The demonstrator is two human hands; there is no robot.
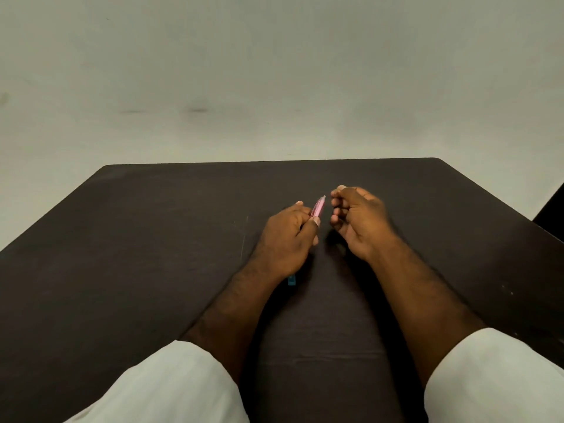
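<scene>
My left hand [287, 236] grips a pink pen [318, 206] between thumb and fingers, its pale tip pointing up and away toward the right. A small blue piece [291, 279] shows on the table just under my left wrist, mostly hidden by it. My right hand [357, 221] hovers just right of the pen's tip with its fingers curled loosely inward; I see nothing in it. A narrow gap separates the right fingertips from the pen.
Both forearms, in rolled white sleeves, lie over a dark brown table [122, 254]. Its far edge meets a plain pale wall [274, 71]. A dark object [552, 209] stands off the table's right edge.
</scene>
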